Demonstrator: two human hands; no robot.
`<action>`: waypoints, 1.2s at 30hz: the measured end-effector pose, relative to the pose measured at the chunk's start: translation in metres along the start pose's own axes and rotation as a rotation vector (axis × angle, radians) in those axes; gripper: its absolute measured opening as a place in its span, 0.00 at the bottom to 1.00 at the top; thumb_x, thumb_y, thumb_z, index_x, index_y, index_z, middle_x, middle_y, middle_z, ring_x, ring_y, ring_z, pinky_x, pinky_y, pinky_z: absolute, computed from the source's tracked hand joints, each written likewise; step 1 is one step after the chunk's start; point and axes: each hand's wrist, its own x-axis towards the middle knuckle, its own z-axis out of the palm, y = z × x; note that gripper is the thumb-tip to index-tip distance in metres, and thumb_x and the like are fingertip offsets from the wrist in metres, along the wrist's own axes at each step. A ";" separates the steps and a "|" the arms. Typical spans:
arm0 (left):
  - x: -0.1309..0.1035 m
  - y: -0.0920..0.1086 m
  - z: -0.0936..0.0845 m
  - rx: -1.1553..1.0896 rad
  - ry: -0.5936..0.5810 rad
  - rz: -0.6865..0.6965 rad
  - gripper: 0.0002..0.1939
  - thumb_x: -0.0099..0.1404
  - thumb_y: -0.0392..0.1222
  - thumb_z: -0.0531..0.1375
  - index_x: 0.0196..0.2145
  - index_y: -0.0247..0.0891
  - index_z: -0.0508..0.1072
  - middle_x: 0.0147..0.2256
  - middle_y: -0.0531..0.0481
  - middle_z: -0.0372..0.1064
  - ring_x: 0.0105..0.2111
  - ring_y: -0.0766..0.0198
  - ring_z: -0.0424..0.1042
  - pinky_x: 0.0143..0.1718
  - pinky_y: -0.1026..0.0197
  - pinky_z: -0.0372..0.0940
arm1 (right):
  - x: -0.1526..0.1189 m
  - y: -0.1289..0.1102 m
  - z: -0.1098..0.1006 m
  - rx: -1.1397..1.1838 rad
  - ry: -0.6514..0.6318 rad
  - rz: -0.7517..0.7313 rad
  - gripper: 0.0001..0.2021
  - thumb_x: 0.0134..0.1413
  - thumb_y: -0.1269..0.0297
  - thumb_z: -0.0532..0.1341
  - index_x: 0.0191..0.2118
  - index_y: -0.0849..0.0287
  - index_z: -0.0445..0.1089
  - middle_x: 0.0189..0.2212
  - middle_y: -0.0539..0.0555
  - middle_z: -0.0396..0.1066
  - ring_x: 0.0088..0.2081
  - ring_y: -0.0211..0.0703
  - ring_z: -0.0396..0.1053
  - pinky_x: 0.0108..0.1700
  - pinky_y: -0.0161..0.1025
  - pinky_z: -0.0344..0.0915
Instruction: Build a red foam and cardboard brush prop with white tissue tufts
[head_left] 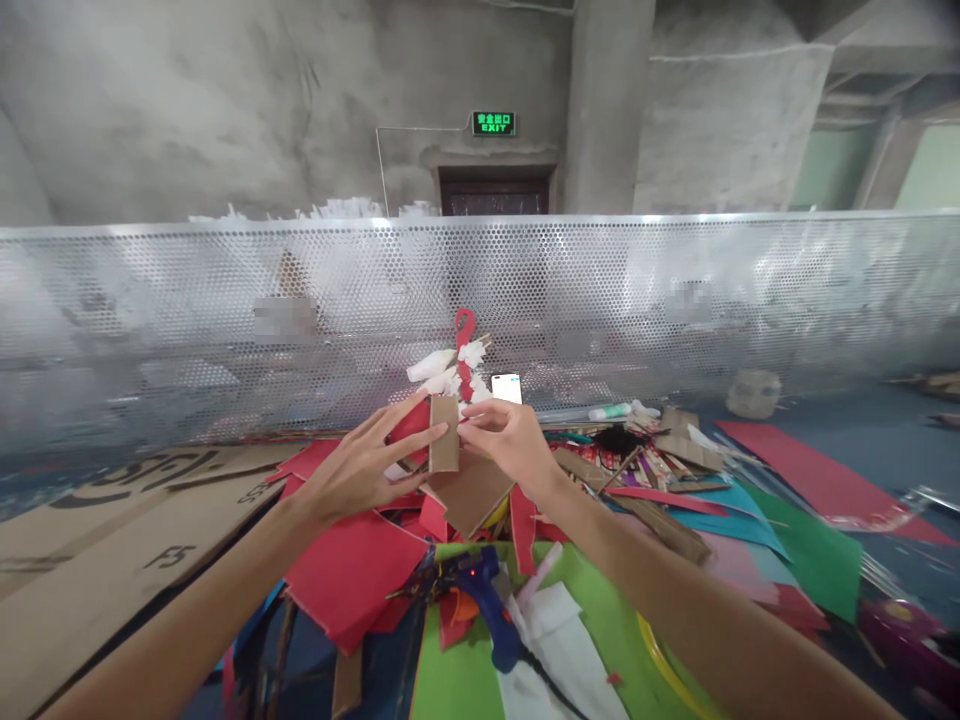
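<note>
My left hand (364, 455) is closed around a small upright brown cardboard piece (444, 440), its fingers lying across the front. The thumb and fingertips of my right hand (510, 440) are pinched together at the right edge of that piece. What sits between them is too small to make out. Just behind the hands rises a red looped strip (465, 325) with white tufts (472, 353) around it. Below the hands lies a larger flat cardboard piece (472, 495). Nearer to me a blue glue gun (487, 605), its small red light lit, rests on green sheet material.
A big cardboard sheet (135, 540) spreads on the left, beside red sheets (352, 570). Scraps, sticks and coloured sheets, including a green one (814, 550), cover the right. A perforated metal barrier (600, 300) stands behind. A phone (506, 388) leans near my right hand.
</note>
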 end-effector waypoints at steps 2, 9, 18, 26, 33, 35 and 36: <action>0.000 0.000 0.000 -0.006 -0.003 -0.003 0.33 0.65 0.42 0.63 0.65 0.56 0.60 0.70 0.46 0.44 0.65 0.47 0.57 0.60 0.43 0.64 | 0.000 0.000 0.001 0.007 0.003 -0.001 0.11 0.43 0.62 0.71 0.36 0.58 0.77 0.30 0.54 0.78 0.34 0.48 0.78 0.39 0.44 0.77; -0.001 -0.002 0.000 -0.003 0.002 0.014 0.31 0.65 0.42 0.64 0.64 0.54 0.62 0.71 0.45 0.43 0.65 0.47 0.57 0.61 0.45 0.64 | -0.002 -0.003 0.001 -0.037 0.002 -0.006 0.12 0.44 0.61 0.70 0.36 0.59 0.78 0.31 0.55 0.78 0.34 0.47 0.78 0.39 0.44 0.77; -0.004 -0.004 0.001 0.038 -0.004 0.066 0.31 0.66 0.42 0.63 0.65 0.51 0.62 0.70 0.42 0.43 0.65 0.46 0.57 0.60 0.45 0.64 | -0.003 -0.001 0.002 -0.011 -0.058 0.004 0.11 0.43 0.63 0.70 0.35 0.59 0.76 0.32 0.54 0.77 0.37 0.47 0.77 0.38 0.42 0.77; -0.008 -0.013 -0.003 0.065 0.019 0.059 0.33 0.65 0.40 0.64 0.66 0.51 0.61 0.71 0.42 0.42 0.65 0.44 0.56 0.60 0.44 0.64 | 0.003 -0.021 -0.016 -0.130 -0.124 0.019 0.08 0.49 0.67 0.67 0.37 0.59 0.74 0.33 0.54 0.77 0.35 0.41 0.76 0.39 0.39 0.75; -0.011 -0.026 -0.018 0.133 -0.016 0.000 0.27 0.68 0.43 0.62 0.63 0.46 0.65 0.71 0.42 0.40 0.65 0.46 0.56 0.61 0.43 0.61 | 0.010 -0.031 -0.062 -0.698 -0.633 -0.024 0.16 0.50 0.61 0.68 0.45 0.59 0.74 0.41 0.58 0.77 0.42 0.47 0.75 0.45 0.43 0.70; -0.011 -0.026 -0.021 0.156 -0.023 -0.017 0.26 0.69 0.44 0.61 0.63 0.45 0.64 0.71 0.43 0.39 0.65 0.47 0.56 0.61 0.44 0.60 | 0.007 -0.030 -0.066 -0.890 -0.838 -0.091 0.30 0.46 0.59 0.72 0.56 0.56 0.70 0.54 0.60 0.72 0.53 0.54 0.70 0.51 0.45 0.67; -0.011 -0.026 -0.022 0.165 -0.024 -0.023 0.26 0.69 0.45 0.61 0.63 0.46 0.64 0.71 0.43 0.39 0.65 0.47 0.56 0.61 0.44 0.60 | 0.005 -0.028 -0.066 -0.960 -0.939 -0.117 0.36 0.44 0.58 0.73 0.61 0.54 0.67 0.59 0.61 0.67 0.57 0.56 0.67 0.54 0.45 0.66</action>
